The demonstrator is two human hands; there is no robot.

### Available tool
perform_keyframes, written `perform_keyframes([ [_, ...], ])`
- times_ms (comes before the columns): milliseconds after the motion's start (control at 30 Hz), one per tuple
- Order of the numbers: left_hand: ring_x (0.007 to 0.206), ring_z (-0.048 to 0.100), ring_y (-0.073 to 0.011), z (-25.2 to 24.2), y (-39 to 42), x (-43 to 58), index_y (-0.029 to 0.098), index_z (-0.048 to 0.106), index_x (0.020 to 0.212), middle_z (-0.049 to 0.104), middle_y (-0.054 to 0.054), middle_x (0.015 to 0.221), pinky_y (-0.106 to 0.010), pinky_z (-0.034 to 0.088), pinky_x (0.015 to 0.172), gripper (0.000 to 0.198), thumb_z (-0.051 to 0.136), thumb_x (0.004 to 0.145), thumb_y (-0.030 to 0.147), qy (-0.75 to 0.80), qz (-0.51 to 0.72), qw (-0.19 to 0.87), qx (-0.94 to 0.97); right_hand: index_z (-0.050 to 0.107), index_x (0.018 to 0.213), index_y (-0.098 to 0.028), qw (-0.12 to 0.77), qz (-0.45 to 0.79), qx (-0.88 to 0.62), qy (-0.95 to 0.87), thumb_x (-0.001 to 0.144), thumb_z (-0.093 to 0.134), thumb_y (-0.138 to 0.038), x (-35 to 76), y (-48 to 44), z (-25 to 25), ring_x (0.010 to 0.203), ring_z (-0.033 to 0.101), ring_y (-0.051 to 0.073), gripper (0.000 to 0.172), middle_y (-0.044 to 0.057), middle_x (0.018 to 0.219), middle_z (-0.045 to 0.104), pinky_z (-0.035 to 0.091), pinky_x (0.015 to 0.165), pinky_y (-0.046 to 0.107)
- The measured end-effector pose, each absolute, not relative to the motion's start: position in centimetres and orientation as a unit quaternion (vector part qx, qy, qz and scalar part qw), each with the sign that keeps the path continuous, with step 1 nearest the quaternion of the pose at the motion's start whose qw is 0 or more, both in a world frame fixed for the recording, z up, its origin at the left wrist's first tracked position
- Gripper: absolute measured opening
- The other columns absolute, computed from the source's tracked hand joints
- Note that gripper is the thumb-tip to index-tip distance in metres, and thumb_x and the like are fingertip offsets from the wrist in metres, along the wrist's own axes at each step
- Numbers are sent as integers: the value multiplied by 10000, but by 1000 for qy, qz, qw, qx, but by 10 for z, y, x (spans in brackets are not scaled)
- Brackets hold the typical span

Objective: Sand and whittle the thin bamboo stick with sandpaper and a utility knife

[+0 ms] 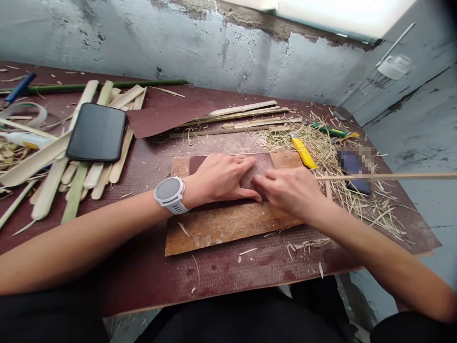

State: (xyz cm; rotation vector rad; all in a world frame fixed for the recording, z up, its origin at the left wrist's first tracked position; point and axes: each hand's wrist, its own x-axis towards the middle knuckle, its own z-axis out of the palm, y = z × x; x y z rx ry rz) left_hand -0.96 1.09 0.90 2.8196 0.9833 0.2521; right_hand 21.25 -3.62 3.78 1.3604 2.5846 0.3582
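Observation:
My left hand [224, 178], with a pale watch [169, 190] on its wrist, rests on a dark reddish-brown sheet of sandpaper [266, 162] with a greyish worn patch. Its thumb is spread and its fingers lie flat. Beneath the sheet is a brown wooden board [214, 231]. Close by on the right, my right hand [291, 188] is closed, fingers curled, on a thin bamboo strip [392, 176]. This strip runs out past the right edge of the view; its other end is hidden by my hands.
Bamboo shavings [374, 205] cover the right side, with a yellow utility knife [303, 150], a green-handled tool [330, 129] and a dark, partly blurred object [357, 169]. Behind lie bamboo strips [246, 114] and another brown sheet [164, 116]. A phone [97, 132] sits on bamboo slats [52, 195] at left.

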Motion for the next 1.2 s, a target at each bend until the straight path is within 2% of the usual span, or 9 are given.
perform_keyframes([
  [67, 990, 742, -291, 9, 11, -10, 213, 617, 1315, 767, -126, 1187, -324, 491, 768, 781, 564, 889, 866, 327, 84, 74, 938, 744, 1099, -259, 102, 101, 444, 884, 1073, 470, -341, 211, -36, 38, 649, 574, 150, 287, 19, 861, 738, 155, 570, 333],
  [233, 1019, 741, -298, 10, 11, -10, 204, 618, 1298, 762, -129, 1203, -329, 495, 780, 767, 560, 899, 858, 324, 81, 73, 940, 729, 1059, -179, 144, 131, 476, 857, 1037, 450, -161, 202, -37, 47, 663, 591, 168, 280, 78, 894, 745, 170, 564, 345],
  [333, 1031, 742, -309, 10, 11, -10, 199, 615, 1297, 755, -125, 1232, -341, 500, 785, 771, 550, 905, 860, 320, 83, 69, 941, 718, 1123, -198, 162, 109, 440, 876, 1049, 463, -173, 197, -39, 51, 718, 631, 181, 267, 71, 928, 754, 188, 559, 340],
  [433, 1049, 740, -322, 9, 11, -10, 187, 597, 1337, 751, -136, 1240, -353, 507, 804, 824, 550, 890, 878, 321, 87, 65, 941, 722, 1047, -158, 182, 156, 480, 844, 1048, 446, -142, 195, -40, 54, 758, 646, 203, 277, 105, 940, 756, 209, 563, 346],
  [533, 1047, 738, -303, 8, 11, -10, 185, 587, 1360, 745, -145, 1258, -338, 502, 815, 780, 556, 924, 831, 321, 82, 75, 941, 719, 1057, -151, 187, 131, 409, 884, 1031, 442, -80, 194, -42, 58, 734, 636, 187, 288, 107, 934, 759, 231, 579, 351],
  [900, 1049, 739, -327, 9, 10, -10, 156, 591, 1289, 748, -162, 1224, -345, 498, 807, 862, 551, 864, 906, 320, 84, 73, 941, 753, 1033, -202, 206, 99, 405, 885, 989, 556, -111, 203, -21, 66, 738, 670, 203, 222, 74, 898, 767, 215, 586, 354],
  [1000, 1056, 747, -343, 5, 11, -10, 142, 596, 1304, 755, -169, 1207, -366, 523, 830, 881, 554, 863, 904, 322, 95, 72, 939, 779, 1025, -244, 173, 105, 444, 873, 1039, 546, -234, 216, -11, 61, 773, 683, 212, 234, 57, 949, 784, 209, 583, 348],
  [1067, 1071, 751, -353, 2, 12, -10, 123, 600, 1331, 758, -183, 1200, -394, 550, 867, 900, 566, 866, 893, 322, 105, 81, 937, 779, 1004, -258, 107, 82, 456, 880, 1068, 527, -338, 227, -11, 58, 790, 688, 206, 272, 42, 956, 792, 240, 583, 340],
  [1200, 1216, 714, -342, -2, 12, -9, 77, 630, 1340, 719, -218, 1312, -484, 507, 1124, 822, 671, 898, 769, 279, 180, 79, 940, 733, 1028, -248, -32, -28, 463, 885, 1074, 509, -371, 246, -25, 60, 753, 682, 173, 260, 18, 914, 790, 341, 612, 314],
])
